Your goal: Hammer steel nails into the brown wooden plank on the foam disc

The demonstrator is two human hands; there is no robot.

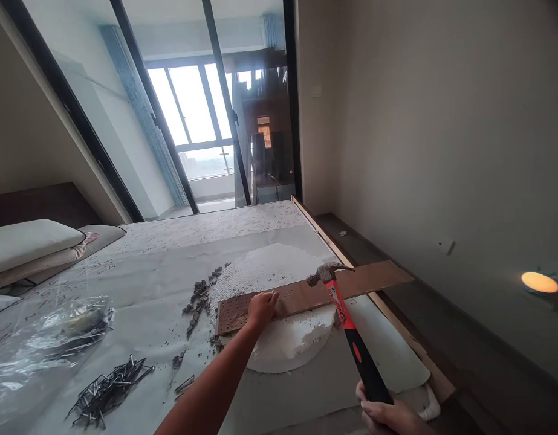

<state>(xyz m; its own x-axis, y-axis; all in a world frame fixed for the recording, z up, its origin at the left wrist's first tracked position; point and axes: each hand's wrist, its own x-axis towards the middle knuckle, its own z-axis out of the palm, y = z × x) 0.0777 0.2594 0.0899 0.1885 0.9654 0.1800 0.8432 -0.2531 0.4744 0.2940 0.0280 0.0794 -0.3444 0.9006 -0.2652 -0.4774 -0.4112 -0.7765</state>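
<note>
A long brown wooden board point(351, 284) lies across a round white foam slab point(279, 338) on a paper-covered surface. The board's left end is dotted with small nail heads. My left hand point(262, 308) rests on that end with fingers pinched, holding a nail point(273, 294) upright. My right hand point(387, 414) grips the black and red handle of a claw hammer point(346, 320). The hammer's steel head point(324, 273) hovers over the middle of the board, to the right of my left hand.
A heap of loose nails point(109, 389) lies at the front left, beside a clear plastic bag point(43, 338). Grey rubble bits point(199, 299) sit left of the foam. Folded cushions point(29, 248) are far left. A dark floor and wall run along the right.
</note>
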